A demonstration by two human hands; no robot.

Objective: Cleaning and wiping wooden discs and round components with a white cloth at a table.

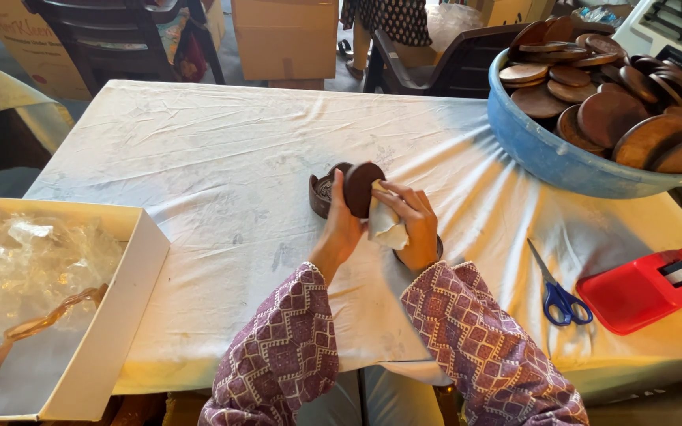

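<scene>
My left hand [339, 229] holds a dark brown round wooden disc [361, 186] upright above the table. My right hand [410, 226] presses a crumpled white cloth [384, 225] against the disc's right side. Just behind the disc sits a small round brown holder [321, 192] on the white tablecloth [222, 173]. Another dark round piece lies partly hidden under my right hand. Both my sleeves are purple with a white pattern.
A blue tub [546, 154] heaped with brown wooden discs [609, 114] stands at the back right. Blue-handled scissors [558, 293] and a red tape dispenser [649, 285] lie at the right. A white box [132, 276] with plastic wrap stands at the left. Chairs and cardboard boxes stand behind.
</scene>
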